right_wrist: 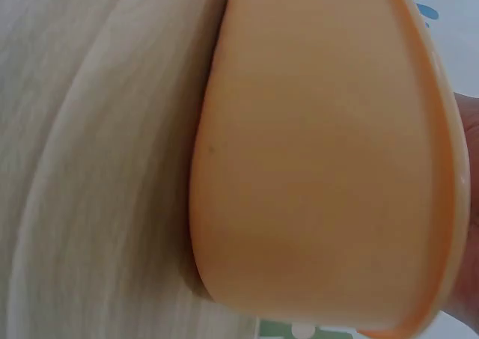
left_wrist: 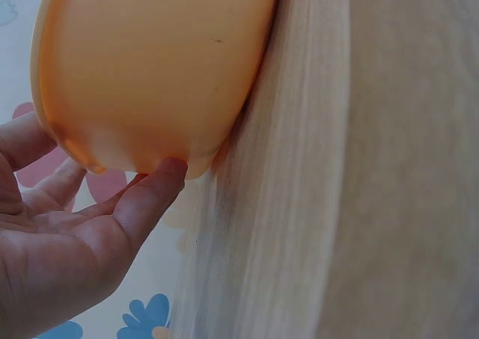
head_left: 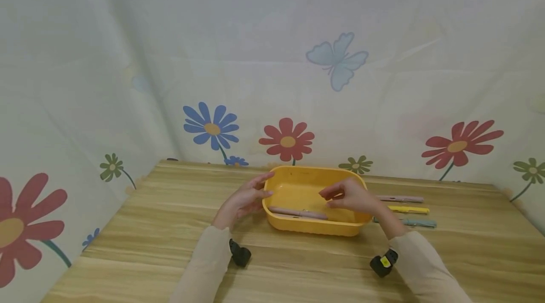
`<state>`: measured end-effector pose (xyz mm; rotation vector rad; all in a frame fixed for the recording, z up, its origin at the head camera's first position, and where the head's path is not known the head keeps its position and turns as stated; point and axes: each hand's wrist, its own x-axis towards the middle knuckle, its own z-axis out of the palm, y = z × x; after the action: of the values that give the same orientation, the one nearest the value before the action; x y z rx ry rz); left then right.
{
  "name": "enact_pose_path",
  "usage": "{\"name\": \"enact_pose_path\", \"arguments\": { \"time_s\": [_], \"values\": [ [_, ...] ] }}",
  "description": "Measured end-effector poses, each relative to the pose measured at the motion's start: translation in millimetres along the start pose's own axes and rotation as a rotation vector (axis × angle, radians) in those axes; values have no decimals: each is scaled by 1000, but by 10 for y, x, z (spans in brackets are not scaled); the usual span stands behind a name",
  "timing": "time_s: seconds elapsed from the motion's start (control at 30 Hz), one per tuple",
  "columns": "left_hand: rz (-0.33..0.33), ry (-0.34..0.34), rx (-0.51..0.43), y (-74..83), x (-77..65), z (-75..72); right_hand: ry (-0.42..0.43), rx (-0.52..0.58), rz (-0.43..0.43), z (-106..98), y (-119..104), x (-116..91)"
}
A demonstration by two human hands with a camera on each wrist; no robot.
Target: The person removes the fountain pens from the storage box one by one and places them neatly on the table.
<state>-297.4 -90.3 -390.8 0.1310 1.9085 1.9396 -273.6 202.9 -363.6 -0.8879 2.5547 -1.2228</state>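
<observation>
A yellow plastic basin (head_left: 319, 228) stands on the table. My left hand (head_left: 244, 199) holds its left end, with fingertips at the rim; in the left wrist view that hand's fingers (left_wrist: 153, 197) bear against the wall. A mauve pen (head_left: 298, 212) lies inside along the near wall, with part of another thin item showing beneath it. My right hand (head_left: 351, 195) reaches over the right rim into the basin, fingers loosely bent, nothing visible between them. The right wrist view shows mostly the outer wall (right_wrist: 314, 159), which hides the fingers.
Right of the basin, a pinkish pen (head_left: 402, 199), a yellow pen (head_left: 408, 209) and a teal pen (head_left: 419, 223) lie in a row, partly behind the right forearm. A flowered cloth backdrop (head_left: 255, 81) rises at the back edge of the wooden table (head_left: 162, 227).
</observation>
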Motion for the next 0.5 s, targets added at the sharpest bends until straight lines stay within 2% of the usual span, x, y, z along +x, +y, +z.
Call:
{"name": "enact_pose_path", "arguments": {
  "time_s": [0.5],
  "values": [
    [7, 0, -18, 2, -14, 8, -71, -87, -25, 226, -10, 157]
  ]
}}
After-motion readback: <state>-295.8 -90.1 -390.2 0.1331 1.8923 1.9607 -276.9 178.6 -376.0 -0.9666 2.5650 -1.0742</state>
